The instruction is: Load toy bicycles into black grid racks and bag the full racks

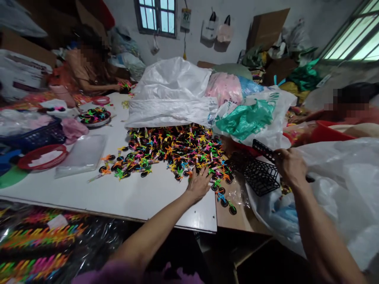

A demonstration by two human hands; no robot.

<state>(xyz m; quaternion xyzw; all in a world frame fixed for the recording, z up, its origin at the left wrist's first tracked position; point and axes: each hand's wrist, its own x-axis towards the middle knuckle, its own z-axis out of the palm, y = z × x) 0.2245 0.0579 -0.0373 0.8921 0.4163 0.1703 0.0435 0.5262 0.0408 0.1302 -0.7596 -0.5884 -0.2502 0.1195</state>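
A heap of small bright toy bicycles (pixel 174 152) with black wheels lies spread on the white table (pixel 133 197). My left hand (pixel 199 183) rests flat on the near edge of the heap, fingers spread over the toys. My right hand (pixel 290 165) is closed on the rim of a black plastic mesh basket (pixel 259 173), which is tilted on its side at the right end of the heap. A big white plastic bag (pixel 340 189) bulges right of the basket.
White and green sacks (pixel 207 98) are piled behind the heap. At the left stand a red basket (pixel 41 156), a blue basket (pixel 38 136) and a dish of toys (pixel 94 116). One person sits at the far left, another at the right. Packed toys (pixel 38 244) lie below the table's edge.
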